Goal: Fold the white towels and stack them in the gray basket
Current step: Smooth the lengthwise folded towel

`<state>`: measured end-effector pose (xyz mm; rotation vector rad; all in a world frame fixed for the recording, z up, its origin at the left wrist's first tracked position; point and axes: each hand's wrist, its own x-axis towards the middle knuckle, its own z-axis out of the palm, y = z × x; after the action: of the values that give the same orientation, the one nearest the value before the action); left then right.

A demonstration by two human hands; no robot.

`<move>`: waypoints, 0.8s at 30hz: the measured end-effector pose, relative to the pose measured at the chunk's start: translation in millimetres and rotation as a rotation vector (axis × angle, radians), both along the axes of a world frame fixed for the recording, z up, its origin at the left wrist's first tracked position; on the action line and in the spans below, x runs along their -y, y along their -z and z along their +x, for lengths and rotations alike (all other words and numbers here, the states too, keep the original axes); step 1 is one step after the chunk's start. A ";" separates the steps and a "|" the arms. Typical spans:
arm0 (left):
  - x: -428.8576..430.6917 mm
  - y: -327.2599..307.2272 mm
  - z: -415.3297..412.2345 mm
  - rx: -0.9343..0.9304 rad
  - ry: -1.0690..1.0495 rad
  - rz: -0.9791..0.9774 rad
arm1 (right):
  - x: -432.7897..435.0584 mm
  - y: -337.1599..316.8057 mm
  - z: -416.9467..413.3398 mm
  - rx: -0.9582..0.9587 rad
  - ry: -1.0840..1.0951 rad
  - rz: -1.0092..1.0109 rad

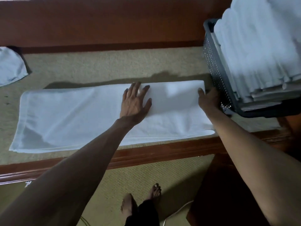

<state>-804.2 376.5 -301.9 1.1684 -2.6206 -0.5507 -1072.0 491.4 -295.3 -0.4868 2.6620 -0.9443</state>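
**Two hands on a folded white towel beside the full basket**

The left hand (pixel 136 101) lies flat and open on the long white terry towel (pixel 68 118), fingers spread, palm pressing the cloth near its middle. The right hand (pixel 209 99) is at the right short end of the same towel, its thumb on top of the edge; the other fingers are hidden, so I cannot tell if they pinch the cloth or only touch it.

The towel is folded to a long strip and lies on a beige woven mat (pixel 101 67) with a dark red wooden frame (pixel 162 152). Just beside the right hand stands the gray perforated plastic basket (pixel 216 70) (it almost touches the knuckles), filled above its rim with a stack of folded white towels (pixel 260 51). Another pale crumpled cloth (pixel 9 67) lies at the far left. Below, two bare feet (pixel 141 201) stand on the floor.
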 end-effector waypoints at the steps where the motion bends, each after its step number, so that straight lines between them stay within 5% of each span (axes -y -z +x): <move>1: 2.5 4.3 -11.1 0.050 0.017 0.011 | 3.6 2.2 -4.6 0.015 -0.012 -0.013; 9: 6.6 25.8 -33.5 0.209 -0.025 -0.058 | 27.3 11.4 -18.6 -0.095 -0.052 -0.145; 12: 4.9 23.1 -34.8 0.229 -0.036 -0.063 | 18.9 16.2 -1.3 -0.316 -0.105 -0.165; 15: 4.2 21.3 -35.3 0.239 -0.042 -0.065 | 16.7 15.0 16.8 -0.622 -0.381 -0.116; 20: 3.1 21.1 -35.5 0.229 -0.050 -0.082 | 14.1 25.6 38.7 -0.430 -0.941 0.166; 24: 2.8 19.1 -37.2 0.239 -0.045 -0.077 | -1.3 33.3 3.2 -0.422 -0.717 0.300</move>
<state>-841.5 373.7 -321.0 1.3393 -2.7755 -0.3148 -1068.7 492.7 -328.5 -1.5542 2.5473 -0.2384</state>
